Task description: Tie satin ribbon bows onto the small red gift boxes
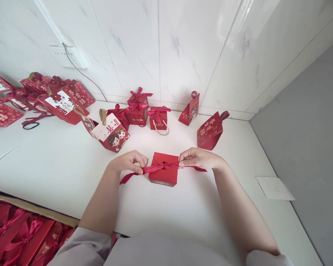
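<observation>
A small red gift box (163, 176) stands on the white table (72, 173) right in front of me. A red ribbon (152, 169) runs across its top through the closed flaps. My left hand (129, 161) pinches the ribbon's left end, which trails off to the lower left. My right hand (198, 158) pinches the right end just beside the box, with a short tail sticking out past the fingers. Both ends are pulled sideways, away from the box.
Several finished red boxes with bows (138, 107) and two red pouch-shaped boxes (211, 130) stand along the marble wall. A box with cartoon figures (111, 133) lies left of centre. More red packaging (44, 98) is piled far left. A carton of flat boxes (22, 236) is lower left; white paper (274, 187) lies right.
</observation>
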A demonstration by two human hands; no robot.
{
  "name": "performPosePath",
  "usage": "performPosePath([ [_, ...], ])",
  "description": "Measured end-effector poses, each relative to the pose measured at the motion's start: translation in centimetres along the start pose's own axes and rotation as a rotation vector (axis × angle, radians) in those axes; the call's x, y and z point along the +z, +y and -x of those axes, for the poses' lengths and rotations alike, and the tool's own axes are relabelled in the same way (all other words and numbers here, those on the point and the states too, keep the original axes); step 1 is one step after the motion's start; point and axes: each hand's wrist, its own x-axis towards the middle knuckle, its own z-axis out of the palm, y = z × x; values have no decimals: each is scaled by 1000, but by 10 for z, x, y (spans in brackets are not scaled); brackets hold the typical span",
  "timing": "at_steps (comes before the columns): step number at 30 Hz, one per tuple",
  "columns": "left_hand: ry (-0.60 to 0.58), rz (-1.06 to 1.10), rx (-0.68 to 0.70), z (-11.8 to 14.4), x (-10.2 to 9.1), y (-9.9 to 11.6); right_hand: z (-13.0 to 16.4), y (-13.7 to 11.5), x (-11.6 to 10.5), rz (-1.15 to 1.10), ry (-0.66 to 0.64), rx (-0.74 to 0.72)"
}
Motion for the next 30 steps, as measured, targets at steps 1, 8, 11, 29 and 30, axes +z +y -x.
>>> performPosePath([
  [1,49,-14,34,0,1,2,0,-1,0,5,-3,-2],
  [8,203,-85,354,-13,15,20,-1,0,2,-15,-9,-15],
  [11,144,-27,377,-22,22,22,-4,4,1,-31,-14,-14],
  [29,488,-19,143,-46,40,21,-16,2,17,-364,132,-285],
  [30,493,-21,146,-46,41,22,-18,2,19,-374,137,-289],
])
